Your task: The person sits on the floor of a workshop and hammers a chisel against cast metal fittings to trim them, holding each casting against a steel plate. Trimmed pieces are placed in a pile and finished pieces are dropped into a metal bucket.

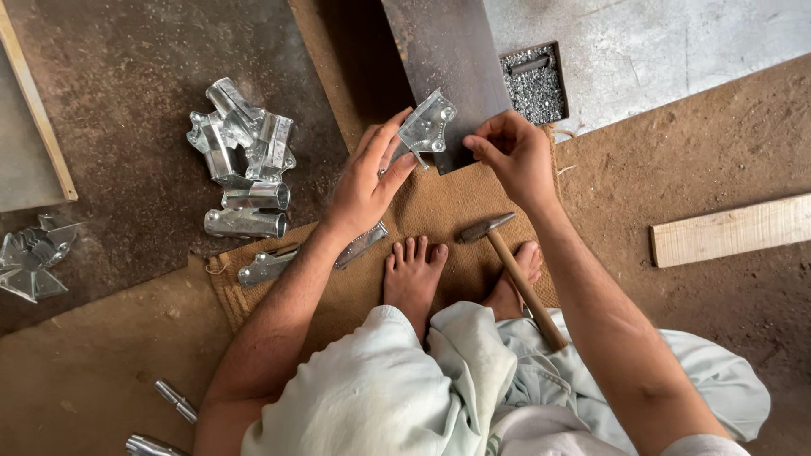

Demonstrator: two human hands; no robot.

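Two hands meet at a small shiny metal bracket (427,125), which is held tilted on the near end of a dark steel block (448,67). The bracket is pinched at its lower edge by the left hand (369,181), thumb and fingers closed on it. The right hand (514,156) is held just beside the bracket, fingertips drawn together as if on something small; whether a rivet is gripped cannot be told. For a clean seating, the bracket is best kept flat and steady on the block. A hammer (511,270) lies on the burlap mat (439,219) between the bare feet, within reach. A tray of small fasteners (536,84) sits beyond the block, and a pile of finished brackets (245,160) lies to the left.
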